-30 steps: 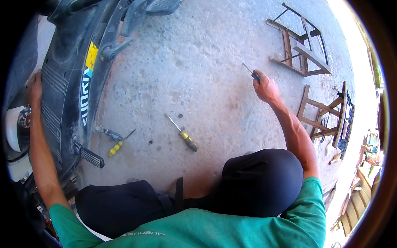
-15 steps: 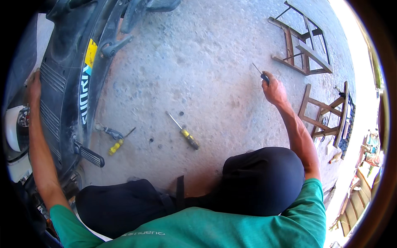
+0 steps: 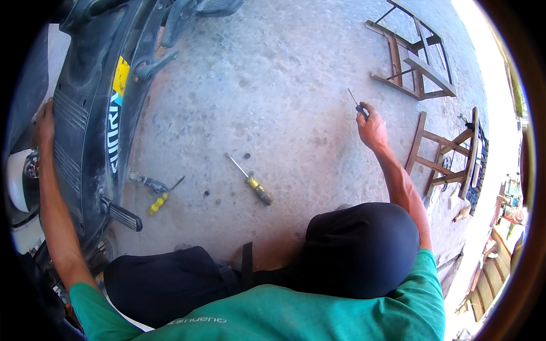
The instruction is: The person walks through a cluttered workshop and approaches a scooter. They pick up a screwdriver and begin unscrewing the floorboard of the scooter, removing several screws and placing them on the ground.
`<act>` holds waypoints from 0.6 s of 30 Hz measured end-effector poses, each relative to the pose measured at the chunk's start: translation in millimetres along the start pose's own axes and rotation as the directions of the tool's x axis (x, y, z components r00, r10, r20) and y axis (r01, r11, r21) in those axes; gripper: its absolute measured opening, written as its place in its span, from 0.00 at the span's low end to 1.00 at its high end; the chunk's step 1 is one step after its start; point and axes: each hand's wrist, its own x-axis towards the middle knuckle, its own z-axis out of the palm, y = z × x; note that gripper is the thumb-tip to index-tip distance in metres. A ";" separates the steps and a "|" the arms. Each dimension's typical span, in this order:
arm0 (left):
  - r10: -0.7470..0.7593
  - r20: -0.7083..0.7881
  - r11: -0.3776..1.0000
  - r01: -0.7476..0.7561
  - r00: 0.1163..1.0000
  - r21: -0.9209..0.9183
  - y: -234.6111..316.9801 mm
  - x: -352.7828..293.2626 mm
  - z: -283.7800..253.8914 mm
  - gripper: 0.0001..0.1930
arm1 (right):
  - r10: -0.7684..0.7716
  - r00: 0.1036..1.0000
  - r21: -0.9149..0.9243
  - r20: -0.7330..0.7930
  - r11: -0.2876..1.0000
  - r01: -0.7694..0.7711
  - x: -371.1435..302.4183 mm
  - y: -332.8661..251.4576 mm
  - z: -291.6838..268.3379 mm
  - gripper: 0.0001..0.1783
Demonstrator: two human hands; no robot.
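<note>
Right hand [image 3: 372, 132] curled firmly round one dark-handled screwdriver [image 3: 358, 105], above the floor [image 3: 284, 102], near its right edge; versus a second ago, hand is farther right and shaft points more forward. Tip too small to make out. Left hand [image 3: 45, 125] at the scooter [image 3: 94, 133] footboard's outer edge, same spot as before — fingers partly hidden, can't tell grip or spread. Two yellow-handled screwdrivers [image 3: 259, 191] lie mid-floor, unmoved, with three small dark pieces [image 3: 247, 156] nearby. Two frames [image 3: 418, 74] by floor's right edge. Scooter cut off top and left.
</note>
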 end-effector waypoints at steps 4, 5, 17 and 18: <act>-0.060 0.032 0.998 0.059 0.998 0.024 6.2 -0.4 -3.2 0.33 | 0.065 0.993 -0.042 0.096 0.997 -0.061 9.3 -7.3 2.7 0.24; -0.066 0.038 0.998 0.065 0.997 0.028 6.6 -0.9 -4.8 0.33 | 0.067 0.990 -0.032 0.126 0.997 -0.063 4.2 -7.6 0.1 0.24; -0.022 0.052 0.998 0.025 0.998 -0.060 8.5 1.9 -2.2 0.33 | 0.032 0.999 -0.082 0.034 0.996 -0.030 6.1 24.2 -11.4 0.23; -0.028 0.050 0.999 0.030 0.998 -0.039 6.0 1.2 -2.0 0.33 | 0.041 0.998 -0.105 0.041 0.994 -0.037 5.9 20.9 -12.7 0.23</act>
